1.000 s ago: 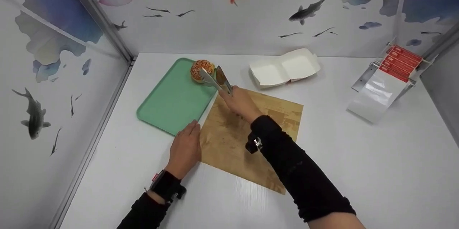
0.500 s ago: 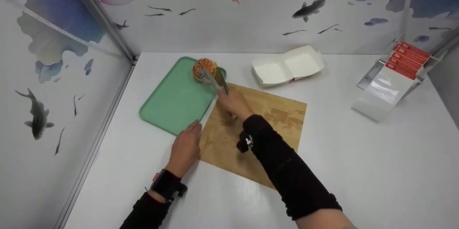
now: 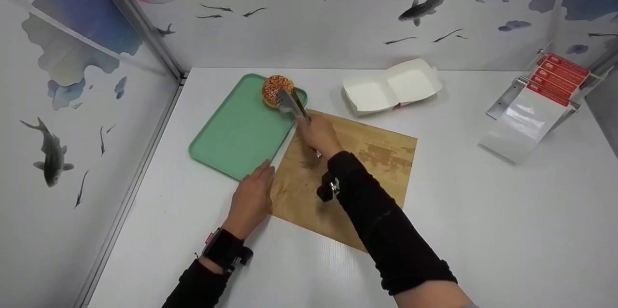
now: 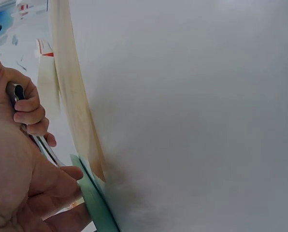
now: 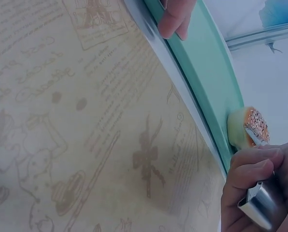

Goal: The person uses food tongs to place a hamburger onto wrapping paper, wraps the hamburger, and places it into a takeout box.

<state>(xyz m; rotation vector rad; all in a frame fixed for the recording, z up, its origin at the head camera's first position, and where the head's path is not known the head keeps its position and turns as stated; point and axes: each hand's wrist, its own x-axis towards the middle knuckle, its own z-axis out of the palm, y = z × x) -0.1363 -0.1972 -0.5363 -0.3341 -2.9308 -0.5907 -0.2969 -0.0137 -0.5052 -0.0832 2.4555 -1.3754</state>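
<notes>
My right hand (image 3: 319, 135) grips metal tongs (image 3: 289, 103), fingers curled round the handle. The tongs reach to a seed-topped burger bun (image 3: 275, 88) at the far right corner of a green tray (image 3: 231, 134). One tong tip lies against the bun's near side in the head view; the other tong arm stands by its right side. The right wrist view shows the bun (image 5: 237, 129) sitting on the tray with a tong tip touching its top edge. My left hand (image 3: 249, 197), fingers fairly straight, rests at the tray's near right corner.
A sheet of brown printed paper (image 3: 297, 182) lies right of the tray, under my right arm. Behind it stands an opened white carton (image 3: 391, 87). A rack of red-and-white bags (image 3: 536, 100) is at the far right. Walls bound the table's back and left.
The tongs have moved onto the bun and their arms have come closer together. My left hand stays at the tray corner. The head view has shifted slightly.
</notes>
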